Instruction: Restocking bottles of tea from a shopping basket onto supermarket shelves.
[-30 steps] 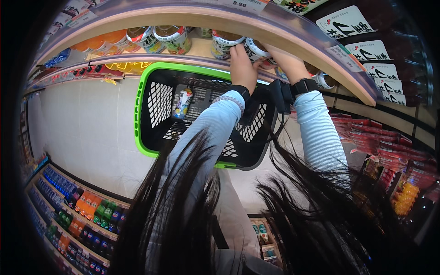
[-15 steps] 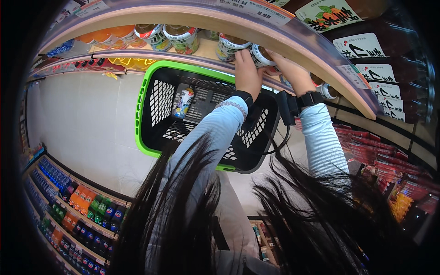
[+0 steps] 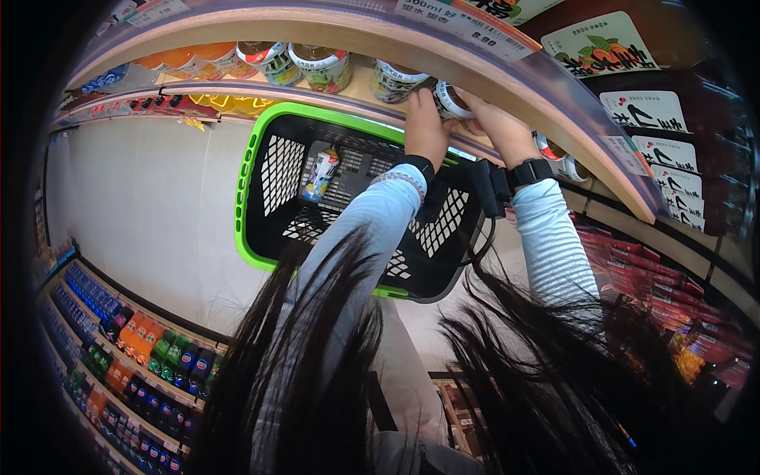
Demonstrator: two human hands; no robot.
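Observation:
On the shelf board, a round labelled container with a brown top and white rim is between my two hands. My left hand is closed against its near left side. My right hand is closed on its right side, with the fingertips partly hidden under the upper shelf's edge. Just left of it stands a similar container. Beneath my forearms is a black basket with a green rim. A small bottle with a colourful label lies inside it.
An upper shelf's curved wooden edge runs over my hands. Dark bottles with white labels fill the right side above. Red packets hang lower right. A drinks shelf stands lower left. Long hair hangs across the lower view.
The view has shifted slightly, so the upper shelf and its bottles appear a little further right and lower. Both hands stay at the same container.

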